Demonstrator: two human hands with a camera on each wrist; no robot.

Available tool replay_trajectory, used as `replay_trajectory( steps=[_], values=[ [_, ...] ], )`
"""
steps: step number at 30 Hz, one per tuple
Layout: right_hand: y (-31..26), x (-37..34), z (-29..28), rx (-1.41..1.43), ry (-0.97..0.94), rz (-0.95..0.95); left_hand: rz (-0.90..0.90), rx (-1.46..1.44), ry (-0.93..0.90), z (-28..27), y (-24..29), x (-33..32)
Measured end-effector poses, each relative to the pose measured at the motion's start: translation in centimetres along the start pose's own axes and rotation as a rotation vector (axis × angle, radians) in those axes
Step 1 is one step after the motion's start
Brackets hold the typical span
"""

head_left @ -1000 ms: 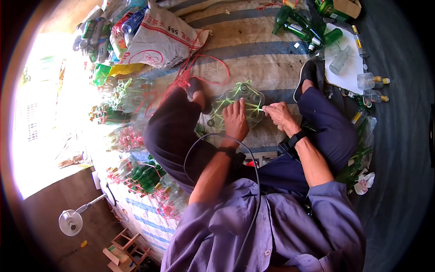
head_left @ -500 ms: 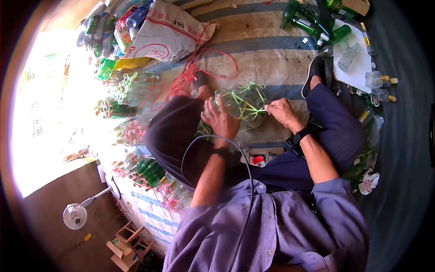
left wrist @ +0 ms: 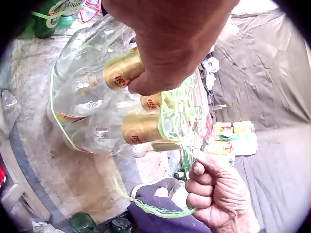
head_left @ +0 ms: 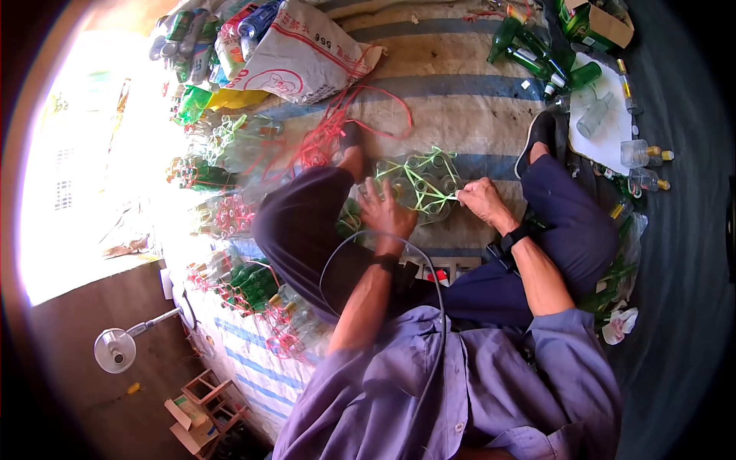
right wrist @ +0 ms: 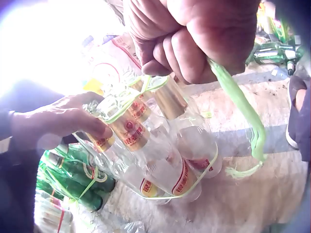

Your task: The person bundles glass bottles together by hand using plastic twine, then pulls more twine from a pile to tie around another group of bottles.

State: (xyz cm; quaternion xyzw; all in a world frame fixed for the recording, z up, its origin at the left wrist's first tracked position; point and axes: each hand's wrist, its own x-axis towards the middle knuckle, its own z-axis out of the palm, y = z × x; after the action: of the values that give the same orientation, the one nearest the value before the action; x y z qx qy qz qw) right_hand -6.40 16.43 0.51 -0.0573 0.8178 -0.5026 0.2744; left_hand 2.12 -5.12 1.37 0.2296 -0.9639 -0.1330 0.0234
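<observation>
A worn tan-and-blue striped floor sheet (head_left: 452,65) bears, near its middle, a green-tied cluster of clear bottles (head_left: 447,185). Farther out lie a printed white sack (head_left: 310,57), a tangle of red string (head_left: 331,126), several loose green bottles (head_left: 529,61) and, at the right, a white board (head_left: 602,147). Down the left side sit more bundles, among them red-tied clear bottles (head_left: 230,218) and a green bottle bundle (head_left: 249,287), plus one dark shoe (head_left: 539,136) planted near the board.

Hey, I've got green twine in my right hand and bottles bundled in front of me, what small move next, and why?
Probably pull the green twine gently with the right hand, the left hand steadying the clear bottles: the twine loops their necks and lower bodies, and a strand runs to the right fist.
</observation>
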Motion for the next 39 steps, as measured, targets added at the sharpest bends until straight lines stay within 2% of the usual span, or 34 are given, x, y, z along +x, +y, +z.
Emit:
replay_trajectory(
  steps=[2,6,11,12,14,16,18,21,27,30,32,34,37,39],
  values=[
    [0.6,-0.2,0.5,-0.044,-0.002,-0.001,0.023,0.014,-0.049,-0.6,0.3,0.1],
    [0.3,-1.3,0.5,-0.056,-0.048,0.012,0.113,0.058,0.004,0.0,-0.4,0.7],
    [-0.6,-2.5,0.7,-0.092,-0.053,-0.043,0.412,-0.004,-0.029,-0.6,-0.6,5.1],
    [-0.6,-2.8,0.9,-0.083,-0.03,-0.054,0.496,0.023,-0.068,-0.5,-0.2,6.2],
    [-0.6,-2.7,1.1,-0.075,0.01,-0.06,0.527,0.022,-0.122,-0.3,0.8,7.9],
    [-0.7,-2.7,1.0,-0.106,0.103,-0.097,0.547,0.043,-0.022,-0.4,2.4,8.9],
    [-0.4,-2.3,0.6,-0.119,0.109,-0.062,0.496,0.044,-0.038,-0.3,3.4,9.1],
    [0.0,-2.1,1.0,-0.158,0.137,-0.151,0.403,0.005,-0.03,-0.2,3.7,8.9],
    [0.7,-2.7,2.2,-0.283,0.079,-0.183,0.388,-0.004,-0.048,0.5,1.7,7.1],
    [-0.1,-3.0,1.5,-0.367,0.054,-0.272,0.397,-0.049,-0.046,0.5,1.5,7.1],
    [-0.3,-3.0,1.5,-0.352,0.033,-0.159,0.41,-0.074,-0.04,0.5,1.4,6.8],
    [-0.2,-3.0,1.5,-0.345,0.055,-0.172,0.335,-0.024,0.027,0.4,1.9,6.0],
    [0.2,-2.8,1.5,-0.318,0.082,-0.193,0.273,0.015,0.006,0.5,2.3,4.4],
    [0.8,-2.5,1.8,-0.299,0.085,-0.207,0.312,-0.077,0.021,0.8,2.1,2.9]
  ],
)
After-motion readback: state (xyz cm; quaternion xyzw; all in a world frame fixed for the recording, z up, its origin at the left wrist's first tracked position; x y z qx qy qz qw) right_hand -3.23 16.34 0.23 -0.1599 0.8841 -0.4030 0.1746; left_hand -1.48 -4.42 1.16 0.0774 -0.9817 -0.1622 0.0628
